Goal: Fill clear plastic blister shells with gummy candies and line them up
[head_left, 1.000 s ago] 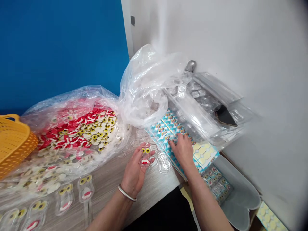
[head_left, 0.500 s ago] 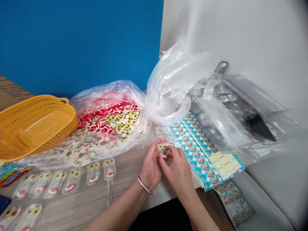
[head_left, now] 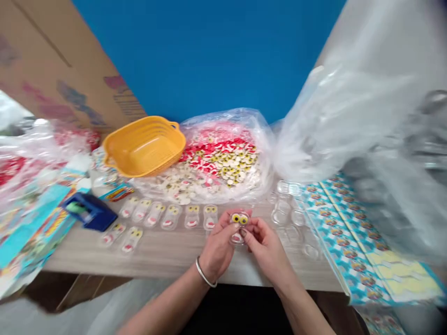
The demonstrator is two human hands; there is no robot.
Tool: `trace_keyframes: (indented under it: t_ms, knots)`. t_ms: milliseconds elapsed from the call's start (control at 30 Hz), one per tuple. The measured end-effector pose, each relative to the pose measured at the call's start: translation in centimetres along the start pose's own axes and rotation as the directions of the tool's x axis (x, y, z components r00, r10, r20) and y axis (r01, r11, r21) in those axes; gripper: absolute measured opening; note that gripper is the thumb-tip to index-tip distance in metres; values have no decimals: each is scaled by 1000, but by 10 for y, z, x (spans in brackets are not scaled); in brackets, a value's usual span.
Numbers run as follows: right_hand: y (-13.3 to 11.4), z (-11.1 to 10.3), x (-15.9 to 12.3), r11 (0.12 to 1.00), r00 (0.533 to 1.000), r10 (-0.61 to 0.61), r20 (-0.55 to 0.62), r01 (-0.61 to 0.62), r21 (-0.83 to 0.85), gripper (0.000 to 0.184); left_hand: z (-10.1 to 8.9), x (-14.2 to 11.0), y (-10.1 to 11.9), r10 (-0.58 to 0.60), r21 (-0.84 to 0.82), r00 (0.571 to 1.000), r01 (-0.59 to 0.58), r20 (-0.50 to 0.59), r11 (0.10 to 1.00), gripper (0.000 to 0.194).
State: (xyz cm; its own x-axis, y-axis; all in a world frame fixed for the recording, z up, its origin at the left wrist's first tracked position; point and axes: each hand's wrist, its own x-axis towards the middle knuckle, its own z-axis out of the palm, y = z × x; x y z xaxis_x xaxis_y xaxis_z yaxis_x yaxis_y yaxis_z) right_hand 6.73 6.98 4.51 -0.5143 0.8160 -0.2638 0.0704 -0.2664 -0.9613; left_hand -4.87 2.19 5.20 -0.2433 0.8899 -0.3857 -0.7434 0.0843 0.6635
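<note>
The left hand (head_left: 220,242) and right hand (head_left: 267,246) meet around a small clear plastic case with two round yellow-and-black eyes and a red-and-white mouth (head_left: 239,227). The left thumb and fingers pinch it from its left side; the right thumb and fingertips grip its lower right edge. The thumbs cover part of its middle, and the fingers behind it are mostly hidden. A plain silver bangle (head_left: 206,274) circles the left wrist; both forearms are cut off at the bottom edge.

Left of the fingers, on the grey wood-grain table (head_left: 167,260), similar clear cases with eyes and mouths (head_left: 171,217) lie in a row of six, with two more nearer the body. The nearest sits just beside the left fingers. Right of the fingers lie clear plastic shells (head_left: 282,211), their outlines hard to separate. Further right are turquoise printed sheets with a pale yellow patch (head_left: 344,237), overhanging the table edge.

Beyond the fingertips, a clear bag of red, white and yellow pieces (head_left: 226,160) spreads out, its plastic blurring the contents. Farther left stand a dark blue tape dispenser (head_left: 99,214) and a yellow perforated plastic basket (head_left: 146,146). Beyond the right fingers, a whitish crumpled plastic bag (head_left: 321,130) is smeared by blur. A blue panel (head_left: 209,56) rises behind.
</note>
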Motion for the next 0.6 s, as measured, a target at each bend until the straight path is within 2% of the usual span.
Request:
trace_keyframes:
  t_ms: [67, 100, 133, 200, 233, 267, 300, 333, 467, 533, 600]
  knots:
    - [11, 34, 2, 994, 987, 74, 144, -84, 68, 28, -30, -23, 11, 100, 144, 992, -88, -82, 986, 34]
    - [17, 52, 3, 989, 974, 110, 197, -127, 77, 28, -47, -36, 15, 187, 262, 971, -143, -149, 954, 37]
    - [24, 72, 3, 984, 959, 147, 242, -168, 67, 27, -64, -49, 18, 302, 408, 928, -195, -217, 892, 41]
    - [36, 110, 3, 977, 929, 205, 309, -212, -12, 20, -99, -77, 22, 570, 711, 773, -233, -279, 663, 46]
    - [41, 129, 4, 977, 922, 212, 325, -199, -72, 15, -115, -91, 22, 676, 823, 692, -212, -254, 527, 46]
    - [45, 146, 5, 977, 924, 199, 328, -162, -139, 12, -130, -103, 22, 737, 893, 642, -181, -209, 411, 43]
    - [48, 162, 7, 972, 930, 171, 325, -106, -208, 14, -143, -113, 21, 766, 933, 619, -144, -174, 329, 41]
    - [50, 175, 9, 960, 938, 134, 318, -43, -278, 19, -154, -122, 20, 785, 957, 603, -120, -140, 263, 39]
    - [49, 212, 19, 845, 942, 37, 334, 149, -514, 41, -188, -133, 18, 786, 994, 614, -26, -71, 110, 41]
    - [44, 220, 22, 766, 924, 27, 382, 226, -602, 40, -199, -130, 20, 778, 999, 626, 24, -51, 47, 39]
    - [35, 225, 23, 644, 900, 44, 435, 307, -700, 31, -208, -126, 26, 769, 997, 639, 68, -16, -36, 35]
